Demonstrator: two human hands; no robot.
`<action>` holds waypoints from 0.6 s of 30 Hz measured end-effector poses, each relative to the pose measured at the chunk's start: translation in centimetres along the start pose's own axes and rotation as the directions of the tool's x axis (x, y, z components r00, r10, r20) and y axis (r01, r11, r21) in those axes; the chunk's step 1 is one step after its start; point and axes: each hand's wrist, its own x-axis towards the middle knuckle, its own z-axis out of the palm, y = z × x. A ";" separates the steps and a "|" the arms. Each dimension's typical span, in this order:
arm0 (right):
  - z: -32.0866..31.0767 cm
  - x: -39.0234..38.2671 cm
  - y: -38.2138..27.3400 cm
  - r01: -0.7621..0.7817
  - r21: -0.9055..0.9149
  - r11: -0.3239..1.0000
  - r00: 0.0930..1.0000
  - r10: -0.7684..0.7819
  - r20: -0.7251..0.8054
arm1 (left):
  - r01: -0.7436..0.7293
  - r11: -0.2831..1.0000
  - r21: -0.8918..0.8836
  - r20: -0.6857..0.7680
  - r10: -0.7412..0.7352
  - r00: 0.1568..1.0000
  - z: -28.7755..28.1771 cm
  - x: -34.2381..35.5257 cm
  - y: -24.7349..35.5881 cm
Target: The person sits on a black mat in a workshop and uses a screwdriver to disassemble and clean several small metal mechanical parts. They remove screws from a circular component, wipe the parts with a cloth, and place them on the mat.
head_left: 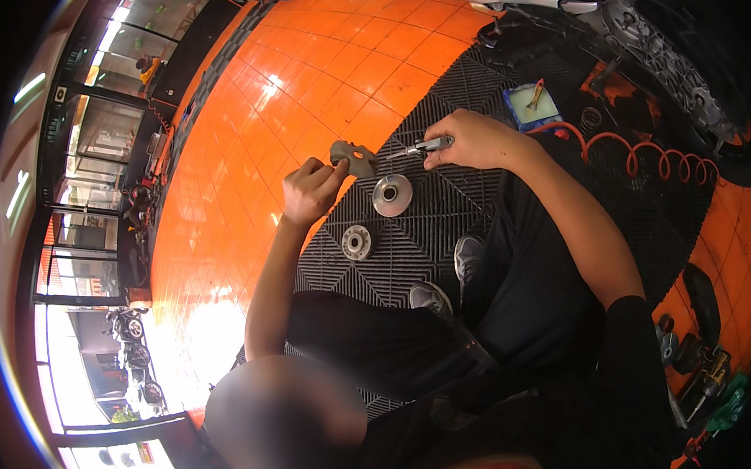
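Note:
My left hand [309, 191] pinches a dull grey, lobed metal part [358, 162] with cut-outs, holding it up over the edge of the black mat. In my right hand [478, 142] is an air blow gun [432, 145], fingers wrapped round its body. The gun's thin nozzle points left at the grey part, its tip close beside it; whether they touch I cannot tell. Below lies a shiny round metal disc [382, 203] with a raised centre. A smaller round metal piece [357, 243] with holes around its hub sits nearer my left knee.
A red coiled air hose [630, 153] runs rightward past my right forearm. Beyond that hand stands a blue tray [515, 115] with a brush in it. A partly dismantled motorbike [651, 62] fills the far right. Tools, including a yellow drill [713, 375], lie at the right.

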 end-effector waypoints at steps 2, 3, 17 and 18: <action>0.1 0.1 0.1 0.002 0.001 1.000 1.000 -0.002 -0.010 | 0.007 1.000 0.014 0.015 -0.007 1.000 0.0 -0.4 -0.2; 0.2 0.1 0.1 0.007 0.006 1.000 1.000 -0.007 -0.022 | 0.014 1.000 0.017 0.020 -0.014 1.000 0.0 -0.5 -0.3; -1.2 0.1 -0.4 -0.049 0.064 0.997 0.997 0.045 0.058 | -0.025 0.989 -0.144 -0.006 0.025 1.000 -0.6 0.2 1.4; -1.2 0.3 0.1 -0.048 0.078 0.996 0.997 0.042 0.071 | -0.021 0.988 -0.153 -0.008 0.020 1.000 -0.7 0.3 1.2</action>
